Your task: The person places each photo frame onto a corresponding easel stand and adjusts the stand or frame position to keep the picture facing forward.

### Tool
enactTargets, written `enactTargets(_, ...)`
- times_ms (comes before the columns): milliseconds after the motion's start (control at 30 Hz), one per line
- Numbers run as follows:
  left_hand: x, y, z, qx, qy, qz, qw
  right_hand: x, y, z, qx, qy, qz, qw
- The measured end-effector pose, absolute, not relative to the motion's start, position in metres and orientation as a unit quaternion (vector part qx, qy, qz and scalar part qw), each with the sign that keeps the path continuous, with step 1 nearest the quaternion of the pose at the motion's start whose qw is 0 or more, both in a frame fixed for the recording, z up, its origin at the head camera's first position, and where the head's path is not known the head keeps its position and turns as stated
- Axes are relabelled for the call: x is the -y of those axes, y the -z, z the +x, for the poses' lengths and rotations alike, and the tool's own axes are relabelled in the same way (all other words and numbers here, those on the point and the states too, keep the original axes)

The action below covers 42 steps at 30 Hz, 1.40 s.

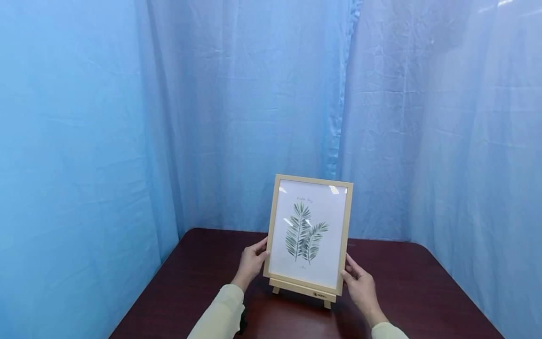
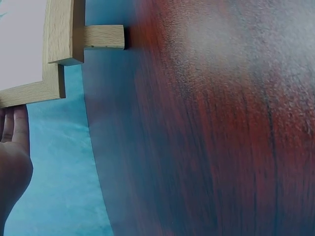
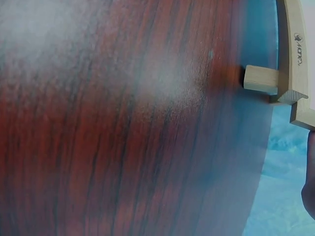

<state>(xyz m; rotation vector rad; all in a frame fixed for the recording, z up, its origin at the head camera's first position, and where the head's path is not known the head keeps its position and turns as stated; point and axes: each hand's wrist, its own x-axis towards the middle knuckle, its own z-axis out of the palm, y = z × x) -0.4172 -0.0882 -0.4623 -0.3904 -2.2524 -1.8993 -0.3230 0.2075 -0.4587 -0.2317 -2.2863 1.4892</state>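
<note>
A light-wood picture frame [image 1: 334, 235] with a print of two green palm leaves leans on a small wooden easel [image 1: 292, 286]. My left hand [image 1: 252, 260] holds the frame's left edge, thumb toward the front. Lower down on the opposite edge, my right hand [image 1: 361, 286] pinches the frame between thumb and fingers. The left wrist view shows the frame's corner [image 2: 37, 92] above the ledge end, with fingers running behind it. In the right wrist view, dark lettering marks the easel's ledge [image 3: 297, 51], and only a sliver of the hand [image 3: 310, 189] shows.
The easel's short front legs [image 1: 327, 304] stand on a dark reddish-brown table [image 1: 203, 287] with rounded far corners. Blue curtains [image 1: 254, 117] hang behind the table and along both sides.
</note>
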Motion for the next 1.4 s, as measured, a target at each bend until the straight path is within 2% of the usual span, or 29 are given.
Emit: enactTargets(1400, 0.084, 0.467, -0.403, 0.745, 0.648, -0.111, 0.111, -0.222, 0.459, -0.347, 0.839, -0.509, -0.058, 0.184)
